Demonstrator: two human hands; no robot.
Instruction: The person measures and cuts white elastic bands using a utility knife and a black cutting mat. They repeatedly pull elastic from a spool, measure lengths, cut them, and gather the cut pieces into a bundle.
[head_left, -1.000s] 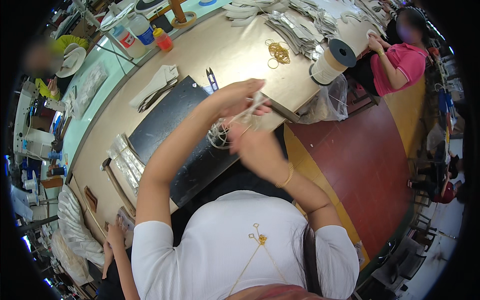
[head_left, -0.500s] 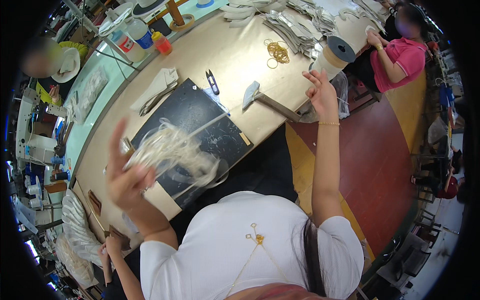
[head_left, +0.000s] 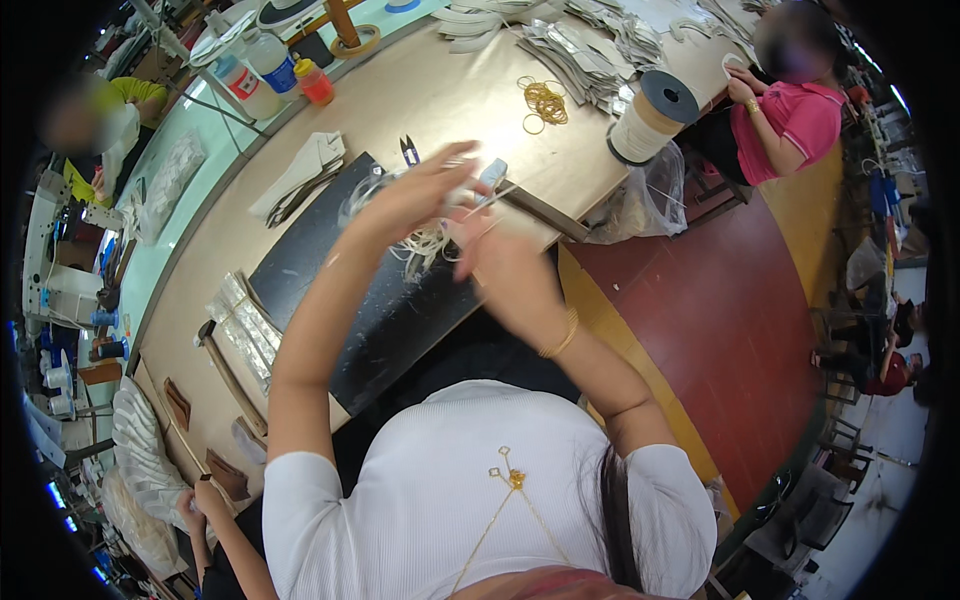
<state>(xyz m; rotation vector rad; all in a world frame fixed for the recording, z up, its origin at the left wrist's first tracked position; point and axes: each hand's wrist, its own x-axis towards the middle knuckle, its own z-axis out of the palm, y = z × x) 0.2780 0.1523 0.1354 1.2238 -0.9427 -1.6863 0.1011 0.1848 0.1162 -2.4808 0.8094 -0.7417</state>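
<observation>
My left hand (head_left: 425, 195) reaches over the black cutting board (head_left: 360, 335), its fingers partly stretched and blurred. A tangled bundle of thin white strips (head_left: 425, 250) hangs beneath it and seems held in it. Close beside it, my right hand (head_left: 515, 275) is smeared by motion, and its grip does not show clearly. One pale strip runs between the hands up to the right. Just beyond my fingers lies a hammer (head_left: 540, 212), partly covered by them. Thread snips (head_left: 409, 152) rest at the board's far edge.
A large spool (head_left: 650, 118) stands at the table's right edge, near gold rings (head_left: 544, 102) and stacked pale pieces (head_left: 575, 65). Another hammer (head_left: 232, 375) and a foil-like stack (head_left: 245, 320) lie at left. Bottles (head_left: 270, 65) stand far left. A co-worker in pink (head_left: 785, 125) works at right.
My left hand has swung right and away from me, and the white bundle has shifted with it. My right hand has come down from near the spool to meet it over the board.
</observation>
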